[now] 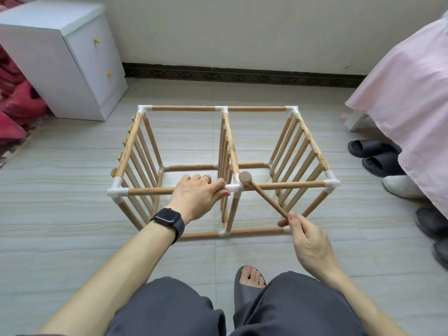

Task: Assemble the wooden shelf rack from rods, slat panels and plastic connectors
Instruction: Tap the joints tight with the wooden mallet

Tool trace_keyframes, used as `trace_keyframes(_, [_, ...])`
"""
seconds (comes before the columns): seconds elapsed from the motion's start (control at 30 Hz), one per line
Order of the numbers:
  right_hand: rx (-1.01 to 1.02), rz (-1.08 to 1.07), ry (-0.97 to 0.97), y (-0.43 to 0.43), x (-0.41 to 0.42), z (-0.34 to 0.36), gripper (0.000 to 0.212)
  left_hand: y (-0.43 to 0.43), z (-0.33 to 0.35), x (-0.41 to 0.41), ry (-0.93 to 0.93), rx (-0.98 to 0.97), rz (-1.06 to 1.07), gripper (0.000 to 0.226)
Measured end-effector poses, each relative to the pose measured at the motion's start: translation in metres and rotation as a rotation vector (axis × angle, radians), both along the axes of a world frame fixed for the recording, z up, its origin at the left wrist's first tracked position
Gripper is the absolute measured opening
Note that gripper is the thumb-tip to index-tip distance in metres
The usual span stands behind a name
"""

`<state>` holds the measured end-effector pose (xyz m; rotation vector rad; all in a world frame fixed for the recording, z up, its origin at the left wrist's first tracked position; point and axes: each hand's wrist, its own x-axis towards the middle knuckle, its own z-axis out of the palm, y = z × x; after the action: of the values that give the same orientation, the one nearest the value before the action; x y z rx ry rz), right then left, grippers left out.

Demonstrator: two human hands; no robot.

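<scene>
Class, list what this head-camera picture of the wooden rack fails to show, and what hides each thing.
1. Head view: whether the small wooden mallet touches the white plastic middle connector; motion blurs its head.
2. Head view: the wooden rack's near-right bottom corner, covered by the right hand.
3. Head view: part of the front top wooden rod, under the gripping left hand.
4. Head view: the black slippers, partly under the pink bedspread.
</scene>
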<state>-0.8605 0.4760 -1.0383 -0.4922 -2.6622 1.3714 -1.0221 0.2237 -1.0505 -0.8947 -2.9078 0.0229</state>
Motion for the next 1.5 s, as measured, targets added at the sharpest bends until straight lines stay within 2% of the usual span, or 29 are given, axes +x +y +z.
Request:
trace_keyframes(0.17, [0.228, 0.114, 0.000, 0.000, -0.004, 0.018, 0.045, 0.002, 0.001, 0.002, 0.001, -0.021, 0.011, 0.055])
trace_keyframes(0.23, [0.254, 0.143, 0.018, 0.001, -0.009, 0.029, 0.045, 0.001, 0.001, 0.001, 0.004, -0.034, 0.007, 0.048])
trace_keyframes(0.3, [0.207, 0.132, 0.162, 0.002, -0.012, 0.040, 0.049, 0.000, -0.001, 0.000, 0.020, -0.047, 0.000, 0.039])
trace_keyframes(0.37, [0.142, 0.120, 0.350, 0.000, -0.010, 0.046, 0.045, -0.001, -0.001, -0.001, 0.019, -0.046, 0.006, 0.034])
trace_keyframes(0.4, [0.160, 0.131, 0.383, -0.002, -0.008, 0.046, 0.042, -0.001, -0.002, -0.001, 0.016, -0.044, 0.010, 0.033])
trace_keyframes(0.43, [0.214, 0.154, 0.338, -0.004, -0.007, 0.045, 0.040, -0.001, -0.002, -0.002, 0.012, -0.043, 0.011, 0.033])
trace_keyframes(0.53, [0.615, 0.272, -0.062, -0.001, -0.005, 0.035, 0.044, -0.001, -0.001, -0.001, 0.005, -0.046, 0.014, 0.033])
trace_keyframes(0.57, [0.632, 0.255, -0.045, 0.002, -0.006, 0.032, 0.047, -0.001, -0.001, -0.001, 0.003, -0.046, 0.014, 0.033])
trace_keyframes(0.63, [0.469, 0.182, 0.203, 0.003, -0.005, 0.034, 0.048, -0.002, -0.001, -0.001, 0.000, -0.042, 0.016, 0.033])
trace_keyframes(0.67, [0.443, 0.163, 0.263, 0.003, -0.005, 0.033, 0.046, -0.002, 0.000, -0.001, -0.006, -0.040, 0.015, 0.032])
trace_keyframes(0.7, [0.471, 0.170, 0.255, 0.002, -0.005, 0.033, 0.043, -0.002, 0.000, -0.001, -0.010, -0.040, 0.014, 0.032])
trace_keyframes(0.8, [0.678, 0.278, -0.104, -0.002, -0.009, 0.032, 0.042, -0.002, 0.001, -0.001, -0.008, -0.044, 0.024, 0.032])
trace_keyframes(0.83, [0.647, 0.262, -0.089, 0.000, -0.010, 0.032, 0.043, -0.002, 0.001, -0.001, -0.013, -0.044, 0.024, 0.032])
trace_keyframes(0.9, [0.468, 0.169, 0.181, -0.001, -0.010, 0.036, 0.047, -0.002, 0.000, -0.001, -0.005, -0.050, 0.023, 0.032])
trace_keyframes(0.93, [0.444, 0.151, 0.262, -0.003, -0.008, 0.034, 0.048, -0.003, 0.000, -0.001, -0.012, -0.049, 0.025, 0.032])
trace_keyframes(0.97, [0.477, 0.172, 0.262, -0.003, -0.006, 0.033, 0.046, -0.002, 0.000, -0.001, -0.020, -0.046, 0.024, 0.032])
trace_keyframes(1.0, [0.563, 0.213, 0.178, -0.005, -0.005, 0.033, 0.043, -0.002, 0.000, -0.001, -0.019, -0.046, 0.022, 0.032])
trace_keyframes(1.07, [0.705, 0.281, -0.094, -0.004, -0.002, 0.026, 0.039, -0.003, 0.001, -0.001, -0.016, -0.054, 0.026, 0.031])
trace_keyframes(1.3, [0.272, 0.034, 0.055, 0.016, 0.008, 0.018, 0.047, -0.003, 0.005, -0.002, -0.060, -0.005, 0.014, 0.037])
trace_keyframes(1.4, [0.195, -0.133, 0.043, 0.032, 0.023, 0.015, 0.047, -0.001, 0.008, -0.004, -0.150, 0.019, -0.032, 0.062])
trace_keyframes(1.5, [0.169, -0.287, 0.032, 0.050, 0.041, 0.007, 0.050, 0.016, 0.015, -0.006, -0.125, 0.017, -0.114, 0.062])
